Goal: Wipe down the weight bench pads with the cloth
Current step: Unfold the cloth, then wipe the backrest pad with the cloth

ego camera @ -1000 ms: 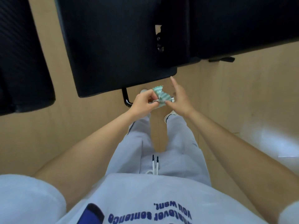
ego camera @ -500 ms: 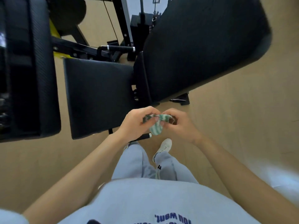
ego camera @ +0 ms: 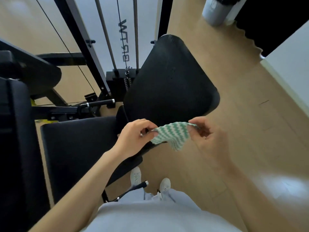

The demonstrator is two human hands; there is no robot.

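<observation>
A small green-and-white zigzag cloth (ego camera: 172,135) hangs spread between my two hands. My left hand (ego camera: 135,138) pinches its left corner and my right hand (ego camera: 206,136) pinches its right corner. Both hands hover over the near right edge of the black bench seat pad (ego camera: 75,148). The black backrest pad (ego camera: 168,77) rises tilted just beyond the cloth. Neither hand touches a pad.
A cable machine with black uprights, a weight stack (ego camera: 117,84) and chrome guide rods stands behind the bench. Another black padded bench (ego camera: 15,139) lies along the left edge. A grey bin (ego camera: 215,9) sits far right on the wooden floor (ego camera: 242,114). My white shoes (ego camera: 164,184) stand below.
The view has tilted up from the floor to the bench and machine. The cloth, bunched between my hands earlier, is now pulled open and spread flat, with my hands farther apart.
</observation>
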